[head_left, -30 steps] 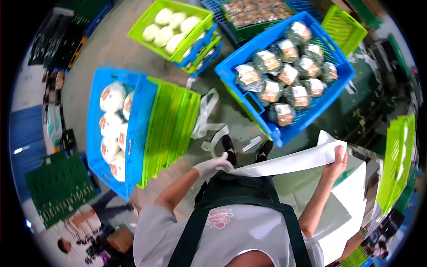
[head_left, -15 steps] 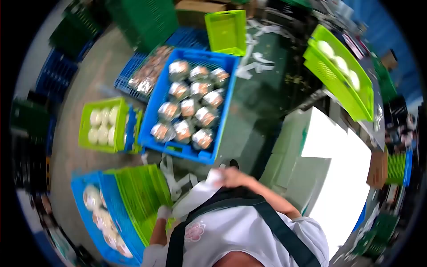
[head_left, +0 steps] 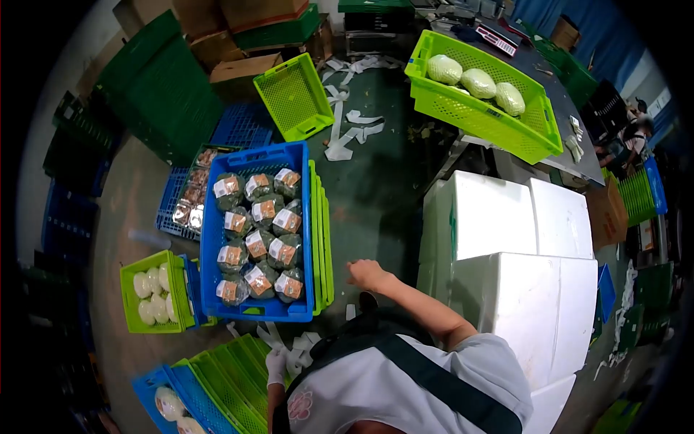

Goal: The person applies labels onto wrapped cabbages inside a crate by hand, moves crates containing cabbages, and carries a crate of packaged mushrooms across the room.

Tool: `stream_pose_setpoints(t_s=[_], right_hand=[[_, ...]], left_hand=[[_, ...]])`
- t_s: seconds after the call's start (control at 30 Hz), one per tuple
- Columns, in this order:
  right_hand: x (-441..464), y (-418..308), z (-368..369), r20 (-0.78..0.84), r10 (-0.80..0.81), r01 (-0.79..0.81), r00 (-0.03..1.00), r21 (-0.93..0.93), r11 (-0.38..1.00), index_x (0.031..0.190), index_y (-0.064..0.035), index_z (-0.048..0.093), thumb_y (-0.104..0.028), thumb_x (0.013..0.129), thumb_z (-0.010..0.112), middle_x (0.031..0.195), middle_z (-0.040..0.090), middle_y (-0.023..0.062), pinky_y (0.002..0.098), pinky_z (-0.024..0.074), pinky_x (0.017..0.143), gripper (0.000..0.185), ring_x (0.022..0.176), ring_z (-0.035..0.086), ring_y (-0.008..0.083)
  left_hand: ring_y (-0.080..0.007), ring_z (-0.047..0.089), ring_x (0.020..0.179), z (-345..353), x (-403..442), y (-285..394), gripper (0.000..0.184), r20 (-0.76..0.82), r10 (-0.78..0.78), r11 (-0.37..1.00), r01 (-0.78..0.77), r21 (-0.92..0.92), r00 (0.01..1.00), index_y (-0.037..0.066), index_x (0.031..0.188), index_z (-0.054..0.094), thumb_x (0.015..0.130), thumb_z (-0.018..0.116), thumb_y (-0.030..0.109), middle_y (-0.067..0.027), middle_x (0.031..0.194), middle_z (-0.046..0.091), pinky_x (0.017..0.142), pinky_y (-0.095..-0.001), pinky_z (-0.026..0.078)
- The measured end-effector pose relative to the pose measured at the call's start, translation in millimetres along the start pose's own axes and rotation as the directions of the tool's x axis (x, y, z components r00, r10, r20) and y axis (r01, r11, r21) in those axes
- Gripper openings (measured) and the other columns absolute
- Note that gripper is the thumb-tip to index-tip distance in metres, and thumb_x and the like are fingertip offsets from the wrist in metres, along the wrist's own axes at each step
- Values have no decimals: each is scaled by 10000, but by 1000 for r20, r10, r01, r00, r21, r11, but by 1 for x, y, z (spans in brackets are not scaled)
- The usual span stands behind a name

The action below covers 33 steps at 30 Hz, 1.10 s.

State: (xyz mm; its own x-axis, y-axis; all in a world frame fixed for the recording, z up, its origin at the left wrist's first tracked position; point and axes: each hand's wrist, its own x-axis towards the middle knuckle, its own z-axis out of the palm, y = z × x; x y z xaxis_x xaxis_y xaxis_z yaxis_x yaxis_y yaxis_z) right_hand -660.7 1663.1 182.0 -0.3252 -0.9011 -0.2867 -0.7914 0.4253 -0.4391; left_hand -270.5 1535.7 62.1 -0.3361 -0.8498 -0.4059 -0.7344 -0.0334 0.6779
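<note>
Blue crate point(head_left: 306, 188) w/ labelled packs point(head_left: 264, 210) is your ref. Lime crates point(head_left: 322, 239) stick out under its R side, btwn it & your R hand point(head_left: 367, 275). That hand's bare, fingers look curled, can't tell if they pinch anything. Your L hand point(head_left: 276, 365), gloved, hangs just off the near side of the blue crate, by white strips point(head_left: 303, 346); fingers too small to read, & can't tell if it touches the strips.

In your way: lime stack point(head_left: 231, 376) nr your L hand, off the blue crate's near L corner, w/ a 2nd crate point(head_left: 155, 380) of white packs point(head_left: 170, 403) alongside; foam boxes point(head_left: 499, 217) well to R of the blue crate, past your R forearm. L of the blue crate: small lime crate w/ white balls point(head_left: 147, 312). Beyond it: tilted lime crate point(head_left: 293, 101), more floor strips point(head_left: 354, 134), cardboard point(head_left: 242, 76). Far R of it, a table point(head_left: 582, 155) carries a long lime crate point(head_left: 470, 119) w/ pale wrapped heads point(head_left: 478, 83).

Vs ½ sec ago: a strip ran btwn your hands then; now they're well apart, R hand out to the R of the blue crate, L hand back nr its near side. View's swung too, blue crate sits straighter, packs in same rows
</note>
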Motion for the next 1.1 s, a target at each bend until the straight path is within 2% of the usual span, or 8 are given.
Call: stream_pose_setpoints(t_s=[0.1, 0.13, 0.23, 0.4, 0.47, 0.83, 0.97, 1.1], right_hand=[[1, 9, 0, 25, -5, 5, 1000, 28, 1000, 979, -39, 536, -305, 724, 608, 899, 595, 171, 422, 471, 713, 376, 852, 570, 347], [1, 13, 2, 18, -1, 0, 1000, 30, 1000, 979, -39, 536, -305, 724, 608, 899, 595, 171, 422, 471, 713, 376, 852, 570, 347], [-2, 27, 4, 129, 0, -6, 992, 43, 999, 1036, -70, 541, -309, 740, 593, 910, 597, 179, 424, 468, 725, 385, 864, 569, 349], [-14, 46, -2, 153, -3, -4, 988, 45, 999, 1022, -70, 547, -299, 738, 602, 896, 598, 186, 428, 466, 723, 369, 862, 569, 352], [-16, 55, -5, 203, 8, -19, 979, 52, 998, 1016, -65, 546, -290, 736, 608, 894, 598, 184, 427, 466, 722, 364, 863, 569, 352], [-9, 80, -48, 102, 50, -58, 994, 81, 995, 980, -44, 552, -281, 746, 604, 874, 598, 190, 430, 464, 717, 337, 845, 571, 356], [-8, 82, -43, 64, 74, -82, 995, 129, 988, 1010, -43, 547, -296, 753, 593, 881, 598, 193, 430, 462, 726, 364, 848, 571, 352], [-11, 85, -34, 101, 87, -98, 991, 106, 990, 1051, -77, 543, -316, 759, 583, 906, 596, 187, 425, 453, 756, 379, 878, 563, 351]], left_hand=[[-157, 587, 717, 3, -18, 78, 312, 245, 9, 995, -33, 94, 969, 9, 887, 628, 767, 576, 292, -94, 764, 628, 676, -285, 447], [-157, 587, 717, 7, -17, 93, 312, 247, 17, 994, -42, 96, 969, 9, 887, 628, 767, 576, 292, -94, 764, 628, 676, -285, 447], [-145, 576, 663, 19, -27, 144, 329, 435, 37, 995, -72, 65, 900, 5, 840, 630, 794, 545, 319, -85, 701, 618, 639, -272, 443], [-156, 567, 600, 35, -21, 202, 318, 464, 67, 972, -163, 168, 883, 9, 775, 627, 799, 549, 316, -77, 642, 603, 591, -282, 433], [-179, 586, 614, 40, -14, 219, 299, 514, 149, 934, -292, 208, 844, 19, 777, 629, 801, 546, 306, -90, 660, 611, 593, -285, 441], [-284, 591, 753, 62, 17, 266, 335, 587, 209, 758, -509, 407, 782, 45, 866, 619, 797, 515, 356, -132, 766, 617, 688, -348, 451], [-307, 583, 785, 59, 21, 283, 349, 613, 113, 780, -452, 434, 782, 52, 890, 614, 793, 515, 372, -146, 800, 616, 727, -364, 445], [-307, 583, 809, 70, 36, 281, 349, 605, 189, 777, -494, 389, 773, 55, 890, 619, 790, 518, 374, -161, 818, 615, 725, -371, 443]])
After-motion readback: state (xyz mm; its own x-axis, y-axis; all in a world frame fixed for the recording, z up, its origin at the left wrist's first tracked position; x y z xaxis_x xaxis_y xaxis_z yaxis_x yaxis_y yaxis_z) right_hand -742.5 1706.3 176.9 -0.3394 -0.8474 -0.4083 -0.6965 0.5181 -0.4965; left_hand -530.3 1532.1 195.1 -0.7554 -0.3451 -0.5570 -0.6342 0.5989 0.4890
